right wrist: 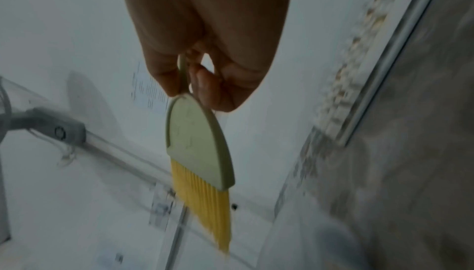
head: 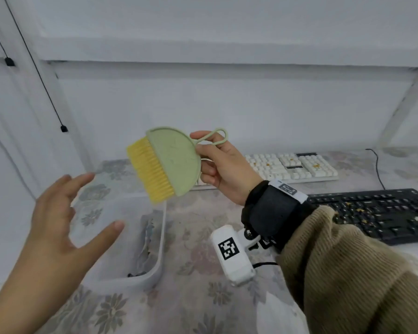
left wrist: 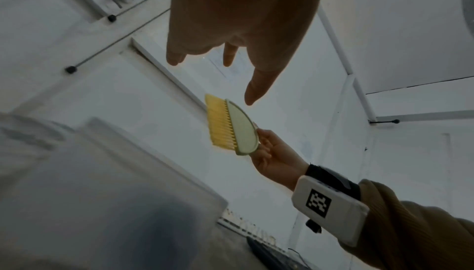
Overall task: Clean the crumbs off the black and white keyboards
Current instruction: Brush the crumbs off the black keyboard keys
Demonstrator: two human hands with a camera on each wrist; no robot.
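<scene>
Keyboards (head: pixel 292 166) crumbed | right hand (head: pixel 223 169) grips brush (head: pixel 164 162) | left hand (head: pixel 58 213) spread, empty | sweep lightly along rows

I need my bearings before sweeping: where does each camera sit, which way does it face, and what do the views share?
Head: worn on the head, looking forward and down at the table; shows the left hand, right hand, brush, white keyboard and black keyboard.
Left wrist: looks along the open left hand toward the brush and right hand.
Right wrist: looks along the right hand at the brush in its grip.
Shared: all three show the brush.
</scene>
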